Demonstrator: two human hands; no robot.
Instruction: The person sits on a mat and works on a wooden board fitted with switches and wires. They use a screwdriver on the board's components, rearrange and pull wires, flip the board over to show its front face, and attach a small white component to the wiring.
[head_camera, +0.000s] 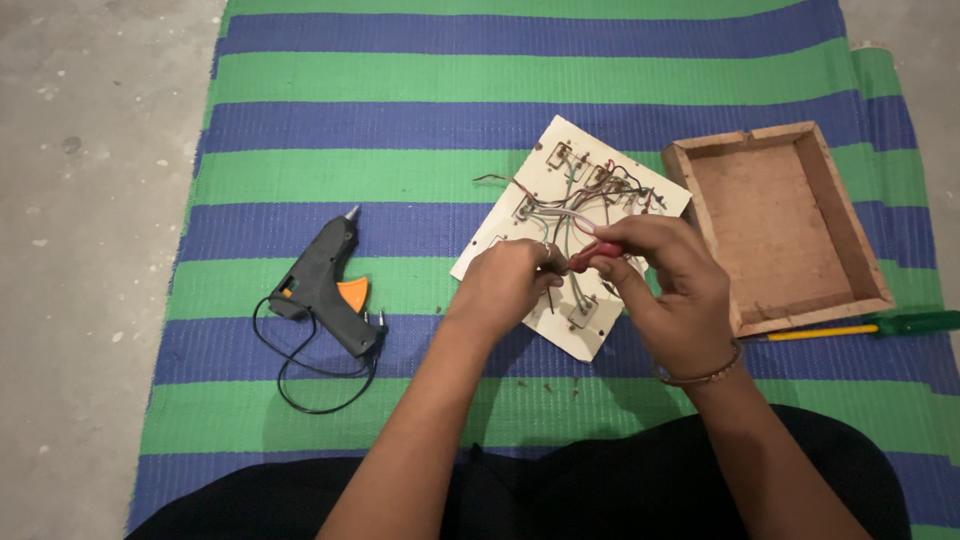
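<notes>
Person: sits on the floor at the near edge of a striped mat (520, 80), green and blue; dark clothes cover the knees at the bottom of the view; both forearms reach forward over the mat.

Board: a pale, flat board (560, 160) lies tilted on the mat, in the middle; its upper face carries small switch backs and many thin wires (580, 195) in red, green, grey and dark colours; the near part of the board is hidden under the hands.

Left hand (505, 285): fingers curled together over the near part of the board; the fingertips pinch something small at the wires, I cannot tell exactly what.

Right hand (665, 285): closed around a tool with a red handle (594, 254); the handle points toward the left hand and almost meets it; a thin bangle (700, 378) is on the wrist.

Glue gun: a black glue gun (325, 280) with an orange trigger lies on the mat, well apart to the left of the board; its black cord (300, 385) makes a loop in front of it.

Wooden box: a shallow open wooden box (880, 270) lies just beside the board, on the right.

Screwdriver: a screwdriver (905, 323) with a green handle and yellow shaft lies at the near edge of the box.

Floor: grey concrete floor (90, 200) is on the left of the mat.
</notes>
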